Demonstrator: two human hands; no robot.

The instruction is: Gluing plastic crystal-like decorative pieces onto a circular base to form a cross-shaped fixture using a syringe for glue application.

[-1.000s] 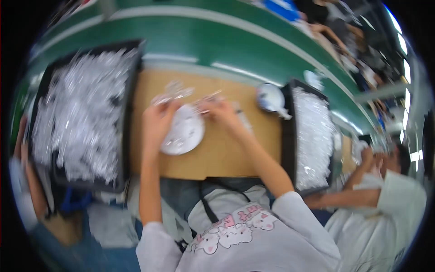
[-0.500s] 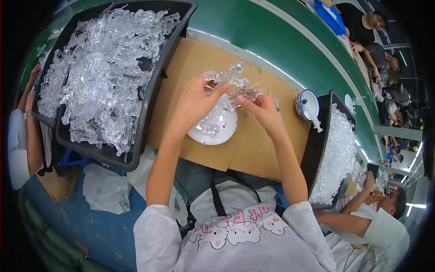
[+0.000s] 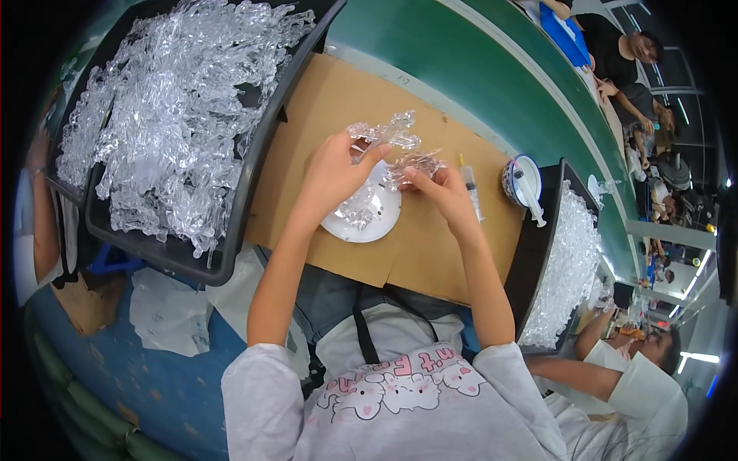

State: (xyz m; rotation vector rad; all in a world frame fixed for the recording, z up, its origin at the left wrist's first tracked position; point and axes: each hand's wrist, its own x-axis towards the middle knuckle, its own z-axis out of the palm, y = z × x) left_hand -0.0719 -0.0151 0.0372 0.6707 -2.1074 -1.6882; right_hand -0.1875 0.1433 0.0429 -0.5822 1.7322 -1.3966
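My left hand (image 3: 336, 174) is closed on a clear plastic piece (image 3: 396, 134) with knobby, branching ends. Close beside it, my right hand (image 3: 443, 192) pinches a bundle of thin, clear plastic pieces (image 3: 415, 164). Both hands hover over a round white plate (image 3: 377, 228), which carries more clear pieces (image 3: 358, 210) and small dark specks. A syringe with a yellow tip (image 3: 471, 189) lies on the cardboard just right of my right hand. The fingertips are partly hidden by the shiny plastic.
Cardboard (image 3: 430, 257) covers the work surface. A large black bin (image 3: 247, 196) heaped with clear pieces stands left, a second black bin (image 3: 530, 269) of them right. Next to that is a patterned bowl (image 3: 510, 184) with a syringe (image 3: 529, 198) across it. Co-workers (image 3: 615, 376) sit nearby.
The view has shifted slightly, and more of the yellow-tipped syringe now shows beside my right hand. Both hands keep nearly the same pose and grip. At left, a co-worker's arm has moved.
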